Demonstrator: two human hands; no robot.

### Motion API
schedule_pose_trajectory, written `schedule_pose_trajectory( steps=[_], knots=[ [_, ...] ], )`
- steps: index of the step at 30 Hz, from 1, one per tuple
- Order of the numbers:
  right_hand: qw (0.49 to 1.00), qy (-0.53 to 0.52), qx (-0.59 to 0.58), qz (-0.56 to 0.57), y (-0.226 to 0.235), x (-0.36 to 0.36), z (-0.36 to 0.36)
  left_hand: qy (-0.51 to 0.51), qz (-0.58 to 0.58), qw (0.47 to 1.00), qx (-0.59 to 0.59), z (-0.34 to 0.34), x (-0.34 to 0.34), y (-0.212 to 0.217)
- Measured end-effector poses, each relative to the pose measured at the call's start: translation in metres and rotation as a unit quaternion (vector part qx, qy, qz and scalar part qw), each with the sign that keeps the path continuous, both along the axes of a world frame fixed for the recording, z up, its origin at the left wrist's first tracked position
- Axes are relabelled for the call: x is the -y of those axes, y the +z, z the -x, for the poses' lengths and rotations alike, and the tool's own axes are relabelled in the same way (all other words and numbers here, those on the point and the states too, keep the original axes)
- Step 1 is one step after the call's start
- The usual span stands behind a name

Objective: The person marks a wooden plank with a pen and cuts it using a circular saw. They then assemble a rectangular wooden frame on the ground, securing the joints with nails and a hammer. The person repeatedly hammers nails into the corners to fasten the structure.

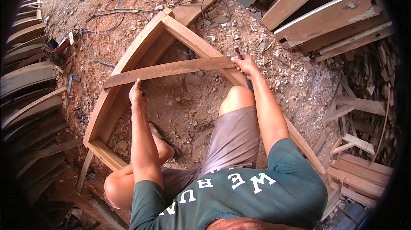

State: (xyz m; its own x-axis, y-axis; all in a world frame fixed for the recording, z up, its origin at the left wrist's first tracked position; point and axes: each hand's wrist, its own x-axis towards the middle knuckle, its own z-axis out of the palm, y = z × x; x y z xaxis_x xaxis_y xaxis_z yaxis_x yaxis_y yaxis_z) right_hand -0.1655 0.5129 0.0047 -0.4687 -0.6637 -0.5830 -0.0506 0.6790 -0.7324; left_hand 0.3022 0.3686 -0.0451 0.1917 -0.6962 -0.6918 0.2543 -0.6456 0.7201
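A narrow wooden board [171,69] lies across a large wooden frame [96,120] that rests on the ground around my legs. My left hand [138,94] is at the board's near edge, toward its left end, fingers curled and fingertips against or just beside the wood. What they pinch, if anything, is too small to make out. At the board's right end, my right hand [245,65] is closed around a dark, bar-like tool [237,52]. Its thumb side is by the board's end, over the frame's right side. The tool's lower part passes behind my wrist.
Curved wooden pieces [30,82] stand in a row at the left. Wide planks [327,16] lean at the upper right, and stacked wood [359,174] is at the right. A cable [113,12] runs over the dirt floor beyond the frame, among wood chips and rubble.
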Motion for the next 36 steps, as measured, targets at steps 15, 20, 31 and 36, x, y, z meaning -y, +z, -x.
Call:
schedule_pose_trajectory(
  steps=[15,20,31,36],
  knots=[
    [0.975,0.002,-0.192,0.112,0.048,-0.001,-0.012,0.032,0.005,0.976,-0.216,0.011,-0.056,-0.011],
    [0.972,0.181,-0.093,0.113,0.121,-0.002,-0.107,-0.046,-0.035,0.935,-0.349,0.148,-0.095,0.087],
    [0.91,0.301,-0.184,0.219,0.122,0.005,-0.19,-0.079,0.106,0.927,-0.352,0.156,-0.114,0.107],
    [0.904,0.281,-0.194,0.258,0.121,0.008,-0.197,-0.078,0.102,0.918,-0.375,0.145,-0.11,0.095]
  ],
)
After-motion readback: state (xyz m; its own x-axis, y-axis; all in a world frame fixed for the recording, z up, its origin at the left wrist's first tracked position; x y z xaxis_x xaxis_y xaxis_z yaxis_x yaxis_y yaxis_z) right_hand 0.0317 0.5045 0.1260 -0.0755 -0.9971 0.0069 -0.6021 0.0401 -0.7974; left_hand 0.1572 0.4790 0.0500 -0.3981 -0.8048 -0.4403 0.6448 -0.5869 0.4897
